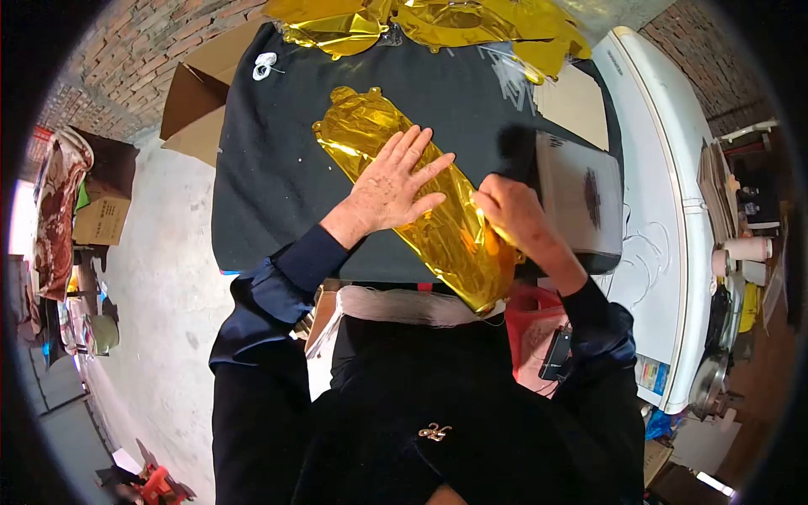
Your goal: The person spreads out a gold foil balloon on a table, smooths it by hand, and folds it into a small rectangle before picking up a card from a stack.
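A shiny gold foil balloon (450,220), flat and folded into a long strip, lies slantwise across the dark cloth from upper left to lower right. Small tabs stick out at its far end. My left hand (389,187) rests palm down on its middle, fingers stretched out. At the balloon's right edge is my right hand (515,210), its fingers curled in and closed on the foil; the fingertips are partly hidden. The balloon's near end reaches past the table's front edge, above my lap.
More gold foil balloons (471,23) lie along the table's far edge, with clear thin strips (510,80) beside them. A plastic-wrapped stack (581,194) stands at the right. White string (264,66) lies at the far left, and a bundle of white threads (404,306) hangs across my lap.
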Demonstrator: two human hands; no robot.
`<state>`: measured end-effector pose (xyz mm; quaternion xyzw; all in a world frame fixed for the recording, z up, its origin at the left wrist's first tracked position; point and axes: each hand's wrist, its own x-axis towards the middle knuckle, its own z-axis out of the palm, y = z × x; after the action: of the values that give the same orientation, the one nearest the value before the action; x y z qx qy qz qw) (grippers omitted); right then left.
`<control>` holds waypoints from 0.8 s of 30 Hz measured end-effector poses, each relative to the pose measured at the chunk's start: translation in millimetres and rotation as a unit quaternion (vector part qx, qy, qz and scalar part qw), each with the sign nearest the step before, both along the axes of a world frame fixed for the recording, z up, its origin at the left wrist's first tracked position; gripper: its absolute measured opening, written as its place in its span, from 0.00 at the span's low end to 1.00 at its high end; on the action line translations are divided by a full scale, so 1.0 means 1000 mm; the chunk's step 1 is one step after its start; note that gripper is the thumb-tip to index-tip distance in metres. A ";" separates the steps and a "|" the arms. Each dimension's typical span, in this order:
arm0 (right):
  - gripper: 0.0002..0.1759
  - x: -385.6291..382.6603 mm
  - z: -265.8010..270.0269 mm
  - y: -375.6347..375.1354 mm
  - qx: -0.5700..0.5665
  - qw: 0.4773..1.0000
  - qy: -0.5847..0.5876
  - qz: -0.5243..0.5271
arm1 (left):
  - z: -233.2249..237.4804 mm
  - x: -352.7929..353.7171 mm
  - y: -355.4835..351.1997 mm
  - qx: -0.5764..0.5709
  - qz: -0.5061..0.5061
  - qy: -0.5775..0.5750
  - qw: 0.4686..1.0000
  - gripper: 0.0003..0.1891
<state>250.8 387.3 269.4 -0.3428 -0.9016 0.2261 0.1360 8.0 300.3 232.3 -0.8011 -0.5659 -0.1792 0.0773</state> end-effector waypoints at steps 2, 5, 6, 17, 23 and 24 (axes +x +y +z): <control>0.16 0.001 -0.006 -0.013 -0.020 1.000 0.009 0.020 | 0.002 -0.009 0.002 0.004 -0.058 0.004 0.998 0.34; 0.13 0.009 0.007 -0.034 -0.090 0.995 0.034 0.027 | 0.005 -0.022 0.006 -0.019 -0.138 0.021 0.990 0.33; 0.12 0.010 0.010 -0.039 -0.110 0.992 0.051 0.028 | 0.006 -0.026 0.007 -0.031 -0.156 0.028 0.987 0.33; 0.37 0.040 -0.010 -0.071 0.221 0.932 -0.047 0.283 | 0.006 -0.039 0.012 -0.069 -0.251 0.022 0.965 0.32; 0.26 0.003 -0.009 -0.059 0.235 0.911 0.001 0.339 | 0.007 -0.040 0.011 -0.061 -0.255 -0.007 0.965 0.32; 0.26 0.000 -0.009 -0.061 0.214 0.910 0.011 0.354 | 0.008 -0.040 0.011 -0.062 -0.255 -0.010 0.965 0.32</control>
<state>250.6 325.9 260.5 0.0385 -0.9890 0.0650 0.1274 -32.3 311.1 240.3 -0.9203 -0.3537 -0.1653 -0.0266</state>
